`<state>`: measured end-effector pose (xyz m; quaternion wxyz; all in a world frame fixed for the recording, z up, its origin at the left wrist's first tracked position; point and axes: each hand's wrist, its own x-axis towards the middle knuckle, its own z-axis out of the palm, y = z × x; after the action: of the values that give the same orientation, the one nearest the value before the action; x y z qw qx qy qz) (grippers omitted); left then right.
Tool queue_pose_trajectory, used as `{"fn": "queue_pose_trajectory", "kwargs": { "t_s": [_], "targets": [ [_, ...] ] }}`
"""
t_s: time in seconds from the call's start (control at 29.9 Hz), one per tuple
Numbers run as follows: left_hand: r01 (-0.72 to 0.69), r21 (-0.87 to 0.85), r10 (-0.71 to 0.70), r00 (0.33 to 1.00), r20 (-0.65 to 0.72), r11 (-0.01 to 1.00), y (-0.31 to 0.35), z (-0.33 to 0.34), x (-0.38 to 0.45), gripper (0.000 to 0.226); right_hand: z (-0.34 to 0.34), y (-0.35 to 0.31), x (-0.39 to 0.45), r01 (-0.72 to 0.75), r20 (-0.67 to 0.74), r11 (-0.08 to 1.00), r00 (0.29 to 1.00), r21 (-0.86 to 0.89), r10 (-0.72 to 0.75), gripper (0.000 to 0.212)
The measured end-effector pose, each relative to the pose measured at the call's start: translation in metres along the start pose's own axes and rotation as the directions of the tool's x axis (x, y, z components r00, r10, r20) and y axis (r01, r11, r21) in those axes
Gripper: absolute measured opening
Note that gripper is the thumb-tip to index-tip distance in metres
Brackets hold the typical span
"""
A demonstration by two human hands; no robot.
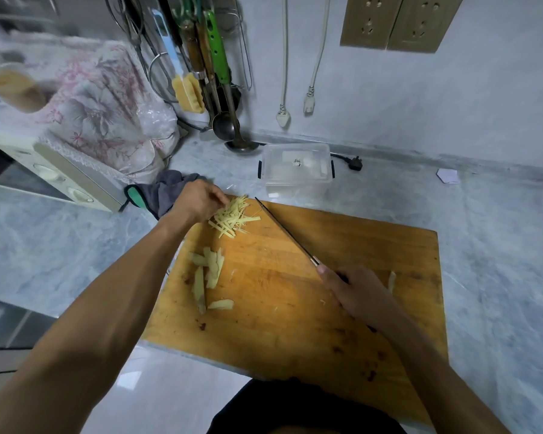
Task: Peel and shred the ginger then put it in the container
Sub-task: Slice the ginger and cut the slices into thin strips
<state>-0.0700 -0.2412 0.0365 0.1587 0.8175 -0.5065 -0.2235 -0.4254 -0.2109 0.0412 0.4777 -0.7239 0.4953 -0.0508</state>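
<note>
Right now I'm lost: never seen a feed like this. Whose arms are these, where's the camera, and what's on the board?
There is no machine: a person works bare-handed, and the one picture comes from a camera worn on their head, looking down. The left hand touches a pile of ginger shreds with its fingers. The right hand grips a knife. Unshredded ginger slices lie on the wooden cutting board. Beyond it stands a clear plastic container, lid on.

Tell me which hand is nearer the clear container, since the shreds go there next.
Left. The left hand gathers the shredded ginger at the board's far edge, just short of the clear container. The right hand grips the knife nearer the person.
</note>
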Motion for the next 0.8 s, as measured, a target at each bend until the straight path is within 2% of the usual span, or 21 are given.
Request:
{"fn": "queue_pose_trajectory", "kwargs": {
  "t_s": [0.17, 0.3, 0.47, 0.57, 0.7, 0.77, 0.8],
  "targets": [
    [-0.013, -0.040, 0.013, 1.000, -0.001, 0.999, 0.003, 0.003, 0.000, 0.008, -0.003, 0.000, -0.001, -0.017, 0.014, 0.999, 1.000, -0.028, 0.018, 0.058],
    [-0.024, 0.045, 0.021, 0.998, 0.066, 0.999, 0.005, 0.005, -0.002, 0.018, -0.004, 0.001, -0.002, -0.008, 0.009, 1.000, 1.000, -0.014, 0.008, 0.059],
    [0.000, 0.119, 0.005, 0.999, -0.036, 0.993, 0.005, 0.007, -0.008, 0.014, -0.003, -0.002, -0.003, 0.002, 0.008, 1.000, 1.000, -0.011, -0.002, 0.058],
    [0.036, 0.141, -0.031, 0.999, -0.037, 0.989, 0.005, 0.009, -0.014, 0.007, -0.002, -0.004, -0.006, 0.001, 0.013, 1.000, 1.000, -0.006, -0.001, 0.056],
    [-0.030, 0.085, 0.030, 1.000, -0.003, 0.996, 0.005, 0.015, -0.025, 0.013, 0.001, -0.004, -0.009, 0.019, 0.016, 1.000, 1.000, -0.003, -0.019, 0.055],
    [-0.015, -0.015, 0.014, 0.997, -0.076, 1.000, 0.008, 0.020, -0.038, 0.012, 0.003, -0.004, -0.008, 0.023, 0.023, 1.000, 0.999, -0.004, -0.023, 0.056],
    [0.004, -0.069, -0.013, 0.991, -0.130, 0.998, 0.008, 0.025, -0.047, 0.020, 0.003, -0.004, -0.008, 0.021, 0.027, 1.000, 0.999, -0.004, -0.021, 0.058]
  ]
}}
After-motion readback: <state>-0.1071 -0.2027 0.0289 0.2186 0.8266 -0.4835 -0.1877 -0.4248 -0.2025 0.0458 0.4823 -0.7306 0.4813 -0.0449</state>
